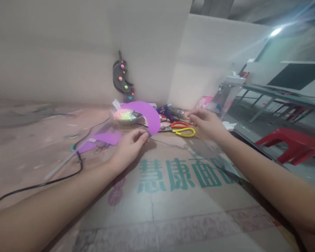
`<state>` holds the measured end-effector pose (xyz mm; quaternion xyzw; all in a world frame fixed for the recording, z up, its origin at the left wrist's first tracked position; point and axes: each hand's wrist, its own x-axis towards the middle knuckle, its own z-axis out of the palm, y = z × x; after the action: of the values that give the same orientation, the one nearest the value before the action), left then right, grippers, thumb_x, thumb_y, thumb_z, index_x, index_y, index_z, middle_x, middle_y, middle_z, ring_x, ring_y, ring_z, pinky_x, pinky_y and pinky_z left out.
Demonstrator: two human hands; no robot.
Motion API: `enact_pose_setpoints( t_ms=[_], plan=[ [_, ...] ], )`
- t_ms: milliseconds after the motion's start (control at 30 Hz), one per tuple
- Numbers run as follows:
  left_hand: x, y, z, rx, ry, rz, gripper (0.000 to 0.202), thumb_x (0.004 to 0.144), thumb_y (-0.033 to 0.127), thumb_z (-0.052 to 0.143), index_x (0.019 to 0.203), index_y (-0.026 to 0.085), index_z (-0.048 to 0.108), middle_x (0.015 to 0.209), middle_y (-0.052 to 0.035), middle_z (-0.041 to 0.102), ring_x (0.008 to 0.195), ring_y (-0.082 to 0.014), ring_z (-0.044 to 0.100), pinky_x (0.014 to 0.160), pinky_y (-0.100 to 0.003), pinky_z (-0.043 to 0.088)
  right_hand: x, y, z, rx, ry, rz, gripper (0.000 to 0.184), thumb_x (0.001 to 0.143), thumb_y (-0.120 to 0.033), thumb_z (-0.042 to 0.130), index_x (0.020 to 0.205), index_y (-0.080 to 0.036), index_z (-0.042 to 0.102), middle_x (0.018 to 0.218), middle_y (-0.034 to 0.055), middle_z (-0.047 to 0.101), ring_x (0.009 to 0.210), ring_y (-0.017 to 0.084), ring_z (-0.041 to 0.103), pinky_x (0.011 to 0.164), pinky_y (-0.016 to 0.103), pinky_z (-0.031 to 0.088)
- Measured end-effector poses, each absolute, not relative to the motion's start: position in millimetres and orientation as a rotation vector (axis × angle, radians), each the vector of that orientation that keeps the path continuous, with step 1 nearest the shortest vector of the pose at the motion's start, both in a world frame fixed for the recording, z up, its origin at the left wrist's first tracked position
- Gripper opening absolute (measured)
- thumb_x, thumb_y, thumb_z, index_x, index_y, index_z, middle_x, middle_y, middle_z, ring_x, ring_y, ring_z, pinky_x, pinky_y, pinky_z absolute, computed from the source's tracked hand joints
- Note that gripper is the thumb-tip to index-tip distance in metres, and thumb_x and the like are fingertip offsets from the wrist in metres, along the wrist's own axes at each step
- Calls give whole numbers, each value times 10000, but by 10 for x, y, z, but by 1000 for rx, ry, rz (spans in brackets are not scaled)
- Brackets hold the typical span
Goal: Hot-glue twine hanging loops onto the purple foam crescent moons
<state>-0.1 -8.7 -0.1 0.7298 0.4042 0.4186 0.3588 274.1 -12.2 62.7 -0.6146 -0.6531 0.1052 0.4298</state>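
Note:
My left hand [133, 145] is closed in a pinch on the lower end of a purple paper crescent [152, 119], which curves up and to the left. My right hand [204, 121] is off to the right, thumb and fingers drawn together; what they hold, if anything, is too blurred to name. Between my hands lie scissors with yellow handles [185, 132] and a tool with orange handles [179, 124]. A thin cord [168, 143] trails across the board from near my left hand. Another purple paper piece [105, 139] lies left of my left hand.
A bowl of bright pieces [127, 120] and a blue glue gun [166, 111] stand behind. A dark crescent with coloured pom-poms [119, 78] leans on the wall. A clear lidded bottle [227, 92], a red stool [291, 141] and a black cable [42, 183] are around.

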Motion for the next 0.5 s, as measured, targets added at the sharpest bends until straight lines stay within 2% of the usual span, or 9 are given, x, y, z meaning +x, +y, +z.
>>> enact_pose_setpoints(
  t_ms=[167, 300, 500],
  plan=[
    [45, -196, 40, 2023, 913, 983, 228, 909, 336, 476, 860, 159, 612, 811, -18, 628, 745, -142, 555, 689, -245, 418, 2934, -86, 626, -1645, -1813, 80, 221, 830, -281, 558, 942, -157, 703, 904, 69, 703, 750, 165, 600, 693, 289, 456],
    [65, -259, 61, 2115, 856, 967, 185, 898, 267, 474, 819, 167, 608, 826, -25, 643, 801, -163, 579, 742, -267, 433, 2844, 20, 536, -1545, -1990, 58, 232, 837, -285, 547, 948, -156, 705, 882, 65, 704, 764, 176, 609, 705, 296, 467],
    [62, -246, 43, 2120, 849, 998, 178, 906, 281, 465, 834, 182, 594, 846, -33, 657, 819, -174, 598, 746, -278, 452, 2220, 439, 614, -1405, -2124, 85, 237, 802, -240, 609, 1012, -196, 709, 923, 63, 718, 780, 182, 620, 746, 301, 465]
  ],
)
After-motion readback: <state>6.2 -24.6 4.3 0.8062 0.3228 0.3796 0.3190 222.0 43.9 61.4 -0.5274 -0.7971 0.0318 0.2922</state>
